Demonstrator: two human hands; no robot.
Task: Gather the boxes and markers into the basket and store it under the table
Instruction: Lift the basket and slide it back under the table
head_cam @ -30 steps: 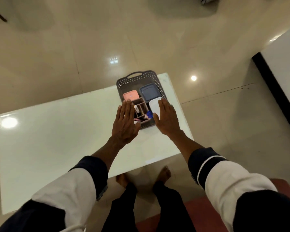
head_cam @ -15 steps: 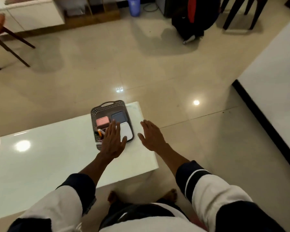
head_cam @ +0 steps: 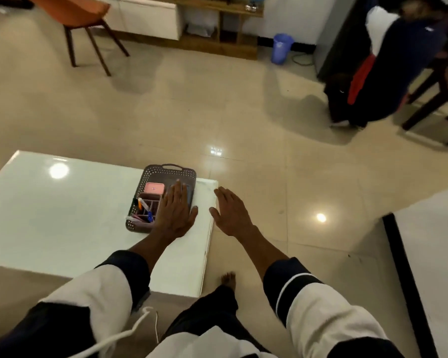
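head view: grey perforated basket [head_cam: 150, 174] sits on the white glossy table [head_cam: 62, 215], at its far right corner, handle on the far rim. inside: pink box [head_cam: 154, 188] at the far left, dark blue box [head_cam: 190, 193] beside it on the right, mostly covered by the hand. near left part holds a brown divided organizer [head_cam: 150, 204] with markers [head_cam: 143, 204] in it, orange and blue caps showing; one marker lies across the near left edge.

left hand [head_cam: 175, 214] is flat, palm down, fingers straight and together, spread over the right half of the basket. not gripping anything; whether the palm actually touches the contents, can't tell. thumb sticks out right, over the table just past the basket's right rim.

right hand [head_cam: 230, 213] is released too, fingers extended, palm down, at the table's right edge and apart from the basket. it holds nothing.

both sleeves are white with dark cuffs. person's bare foot [head_cam: 228, 279] is on the tiled floor [head_cam: 243, 120] just right of the table's near corner.

background: orange chair [head_cam: 75, 11] top left, blue bin [head_cam: 281, 47] by the far wall, dark clothes draped on a chair [head_cam: 388, 73] at right. second white surface with black edge [head_cam: 437, 254] at far right.
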